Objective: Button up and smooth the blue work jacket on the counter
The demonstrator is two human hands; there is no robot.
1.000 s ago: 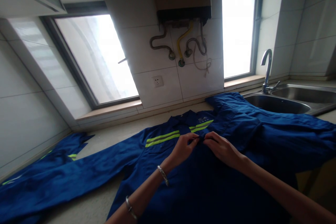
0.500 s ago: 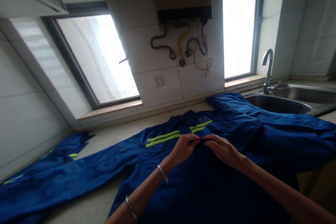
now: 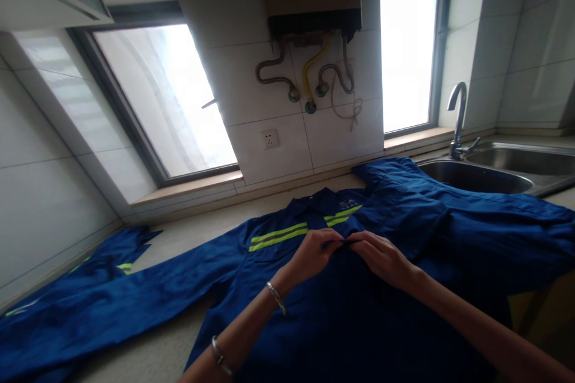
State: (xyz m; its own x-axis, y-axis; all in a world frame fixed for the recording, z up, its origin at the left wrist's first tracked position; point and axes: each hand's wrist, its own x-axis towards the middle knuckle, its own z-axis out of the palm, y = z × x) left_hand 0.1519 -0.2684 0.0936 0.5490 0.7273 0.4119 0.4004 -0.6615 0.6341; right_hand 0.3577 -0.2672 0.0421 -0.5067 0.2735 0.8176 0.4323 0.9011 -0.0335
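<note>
A blue work jacket (image 3: 278, 311) with yellow-green striped bands across the chest lies spread on the counter. Its collar points toward the wall and one sleeve (image 3: 135, 299) stretches off to the left. My left hand (image 3: 317, 251) pinches the jacket's front below the chest band. Close beside it, fingertips nearly meeting, my right hand (image 3: 381, 256) pinches the same spot from the other side. Whatever detail sits between the fingertips is too small and dark to make out. On the right, more blue cloth (image 3: 485, 221) lies folded against the jacket.
A steel sink (image 3: 534, 185) with a curved faucet (image 3: 459, 119) is at the back right. Another blue garment piece (image 3: 121, 245) lies at the left wall. A water heater (image 3: 314, 0) with pipes hangs above the counter (image 3: 197, 224), between two windows.
Both hands keep their pinch on the jacket's front at nearly the same place. The view has shifted very slightly.
</note>
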